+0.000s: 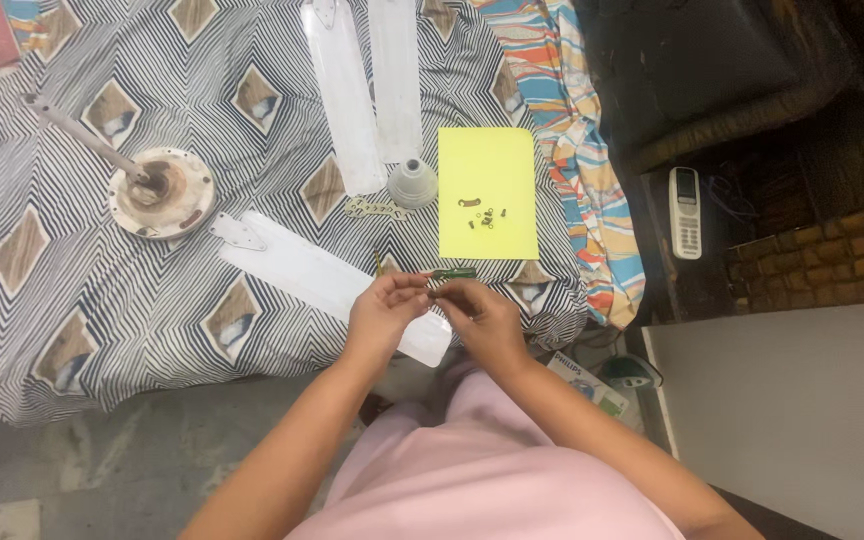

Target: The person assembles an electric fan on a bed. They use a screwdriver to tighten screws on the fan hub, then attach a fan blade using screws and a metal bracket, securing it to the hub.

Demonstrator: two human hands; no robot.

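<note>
A small green-handled tool (454,272) is pinched between both hands, left hand (384,310) and right hand (479,318) closed together on it above the white fan blade (312,275), near the yellow paper sheet (488,192) holding small screws (485,217).

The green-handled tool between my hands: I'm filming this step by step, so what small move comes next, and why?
Probably a firmer pinch from the right hand on the green-handled tool. Both hands, the left hand too, meet at its near end above the fan blade, and what the fingers pinch there is too small to tell.
</note>
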